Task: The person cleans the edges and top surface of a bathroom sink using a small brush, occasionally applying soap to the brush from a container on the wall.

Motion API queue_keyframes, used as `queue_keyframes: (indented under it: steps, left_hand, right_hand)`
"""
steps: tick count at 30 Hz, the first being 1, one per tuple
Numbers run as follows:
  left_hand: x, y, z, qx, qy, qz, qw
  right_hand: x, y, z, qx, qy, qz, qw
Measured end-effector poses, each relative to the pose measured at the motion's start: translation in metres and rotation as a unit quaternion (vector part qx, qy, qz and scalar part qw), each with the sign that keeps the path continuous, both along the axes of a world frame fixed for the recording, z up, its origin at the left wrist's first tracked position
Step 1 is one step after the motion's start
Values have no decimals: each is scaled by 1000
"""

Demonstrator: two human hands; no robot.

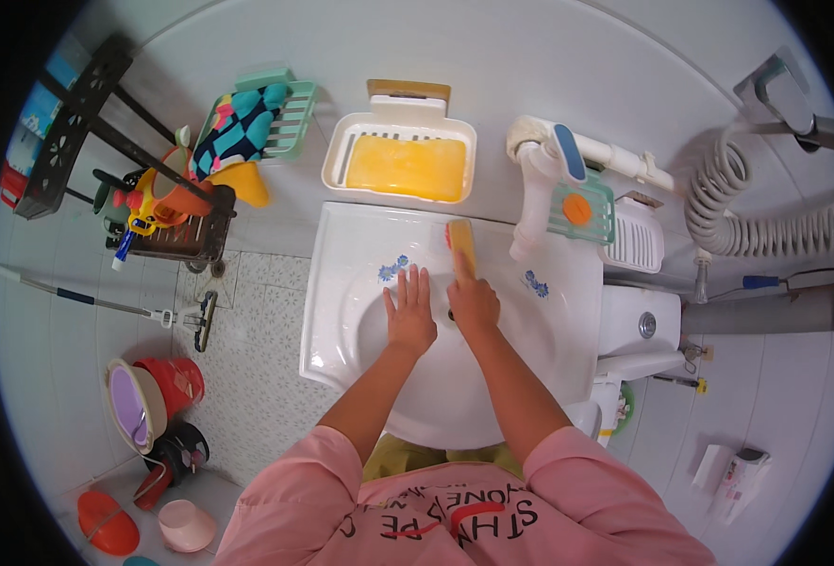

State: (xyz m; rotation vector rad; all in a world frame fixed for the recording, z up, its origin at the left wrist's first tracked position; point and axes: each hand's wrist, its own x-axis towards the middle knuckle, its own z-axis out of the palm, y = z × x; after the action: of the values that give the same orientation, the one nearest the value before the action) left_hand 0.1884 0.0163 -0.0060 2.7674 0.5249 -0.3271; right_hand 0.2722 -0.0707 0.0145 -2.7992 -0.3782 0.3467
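Note:
A white ceramic washbasin (417, 396) with blue flower decorations lies before me. My right hand (475, 301) grips a yellow-backed scrubbing brush (464, 244), its index finger stretched along the back. The brush is at the basin's rear ledge, with a bit of its red bristles showing on the left side. My left hand (410, 311) holds nothing; its fingers are spread over the left inner part of the basin, just beside the right hand. Part of the dark drain hole (452, 315) shows between the hands. A white faucet (534, 191) with a blue-topped lever stands behind, to the right.
Behind the basin, a white wall dish (328, 166) holds a yellow bar (406, 168). A dark rack (56, 156) and a floor squeegee (205, 322) are at left, with buckets (176, 382) lower down. A toilet (636, 325) and a coiled hose (756, 230) are at right.

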Motion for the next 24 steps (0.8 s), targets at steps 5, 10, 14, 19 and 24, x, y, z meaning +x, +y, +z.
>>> queue_keyframes:
  steps: [5,10,14,19,24]
  left_hand:
    - [-3,3,-13,-6,-70,6,998]
    - [5,-2,12,0,26,-16,1000]
    - [8,-7,14,-12,31,-17,999]
    - [3,0,8,-3,15,-14,1000]
    - [5,-3,14,-30,9,-9,999]
  right_hand:
    - [-26,14,7,12,7,54,998]
    - [-10,-15,2,0,6,24,1000]
    - [5,6,0,15,11,43,999]
    - [-6,-5,1,-6,2,61,998]
    - [-9,-23,-3,5,-21,-25,999]
